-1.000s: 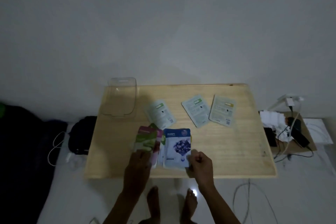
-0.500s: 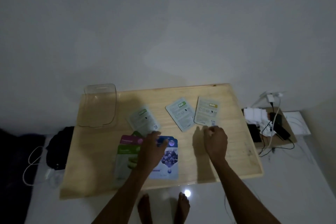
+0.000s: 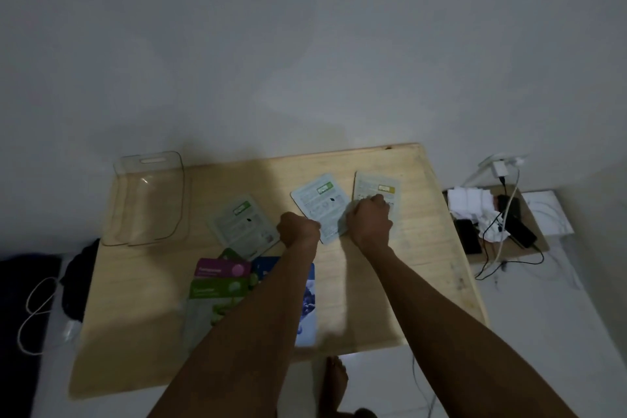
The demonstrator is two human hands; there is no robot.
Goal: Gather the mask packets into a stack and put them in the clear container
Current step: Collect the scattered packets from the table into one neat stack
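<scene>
- Head view: six mask packets lie loose on the wooden table (image 3: 390, 288); none is in the clear container (image 3: 149, 200) yet.
- Far row: a green-label packet (image 3: 242, 226) at left, a middle packet (image 3: 320, 205), and a yellow-label packet (image 3: 376, 190) at right.
- Near row: a pink packet (image 3: 222, 270), a green packet (image 3: 217, 292) and a blue packet (image 3: 307, 309), overlapping under my left forearm.
- My right hand (image 3: 368, 222) has moved from the near edge onto the yellow-label packet; its fingers are curled and pressing on the sheet, seemingly drawing it toward the middle packet.
- My left hand (image 3: 298, 229) has left the near row and now sits as a closed fist at the middle packet's left edge. I cannot tell whether it pinches that edge.
- Judgement: gathering has shifted to the far row; stacking is at an early stage.
- Clear container stands empty at the far left corner, well apart from both hands.
</scene>
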